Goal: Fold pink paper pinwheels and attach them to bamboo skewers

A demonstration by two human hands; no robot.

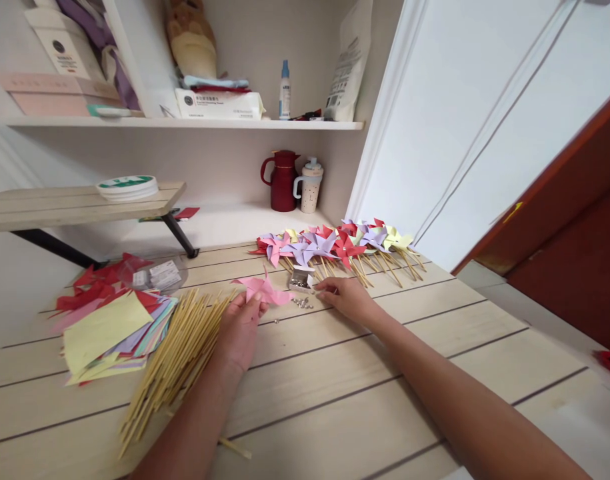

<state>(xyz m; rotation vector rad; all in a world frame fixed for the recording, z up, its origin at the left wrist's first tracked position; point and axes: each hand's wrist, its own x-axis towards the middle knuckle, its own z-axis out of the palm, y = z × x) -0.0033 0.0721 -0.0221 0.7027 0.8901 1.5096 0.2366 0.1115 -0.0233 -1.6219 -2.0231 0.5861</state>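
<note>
My left hand (241,328) holds a folded pink paper pinwheel (265,291) just above the wooden table (365,393). My right hand (345,296) rests on the table with its fingertips at a scatter of small metal pins (303,303). A small open box of pins (301,279) stands right behind them. A heap of thin wooden sticks (177,357) lies under and to the left of my left wrist. Whether my right fingers pinch a pin is too small to tell.
A stack of coloured paper sheets (109,330) lies at the left, with red cut pieces (97,283) behind it. Several finished pinwheels on sticks (335,245) lie at the back. A red jug (283,180) and a cup (309,185) stand by the wall. A white door (465,127) is at right.
</note>
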